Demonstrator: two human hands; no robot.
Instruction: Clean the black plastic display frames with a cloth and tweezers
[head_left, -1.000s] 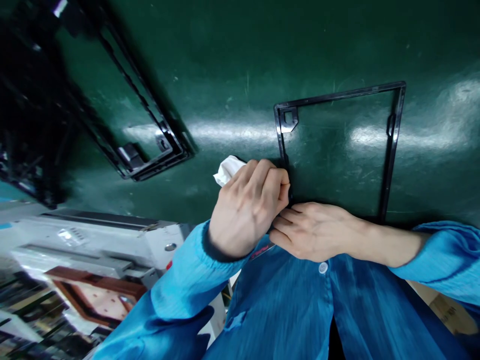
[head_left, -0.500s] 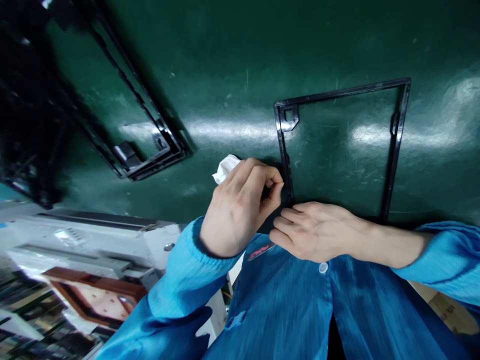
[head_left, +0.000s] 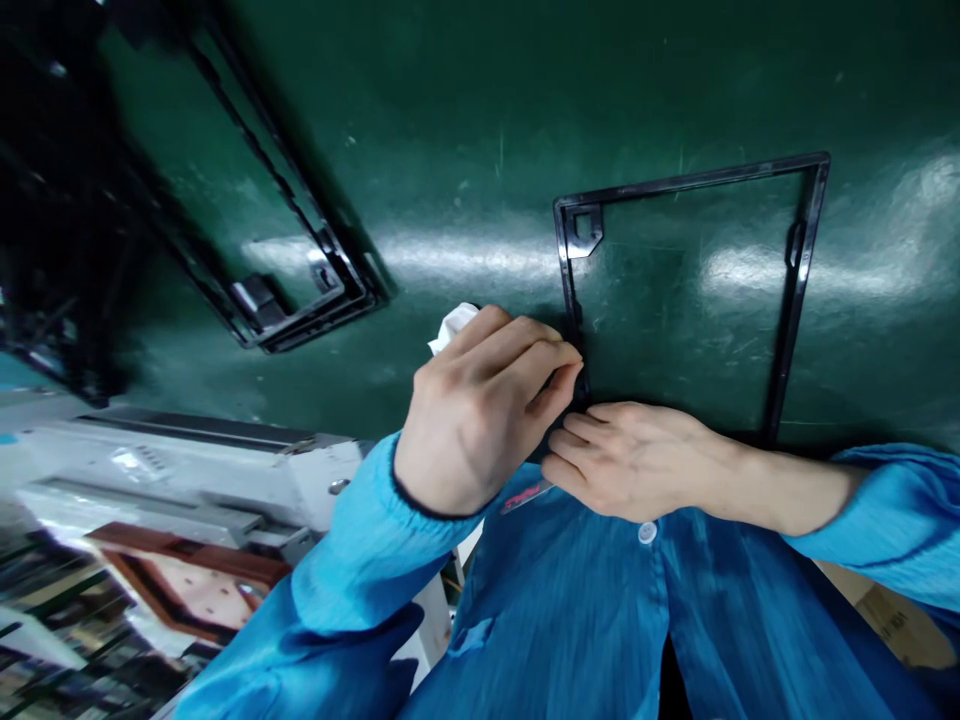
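Note:
A thin black rectangular frame (head_left: pixel 705 182) lies on the green table, its near edge hidden behind my right hand and forearm. My left hand (head_left: pixel 487 405) is at the frame's near left side, thumb and forefinger pinched together; whatever is between the tips is too small to tell. Crumpled white material (head_left: pixel 452 325) shows beyond its knuckles, partly covered by the hand. My right hand (head_left: pixel 630 455) is closed at the near left corner of the frame, fingers curled under, and what they grip is hidden.
More black frames (head_left: pixel 289 180) lie stacked at the left of the green table (head_left: pixel 465 130), beside a dark heap of parts (head_left: pixel 52 200). Below left stand grey equipment (head_left: pixel 315 485) and a red-brown framed tray (head_left: pixel 187 580). A cardboard box (head_left: pixel 892 625) is at the lower right.
My left hand has moved slightly right, bringing its pinched fingertips against the black frame's left side. My right hand has barely moved. The view has shifted a little.

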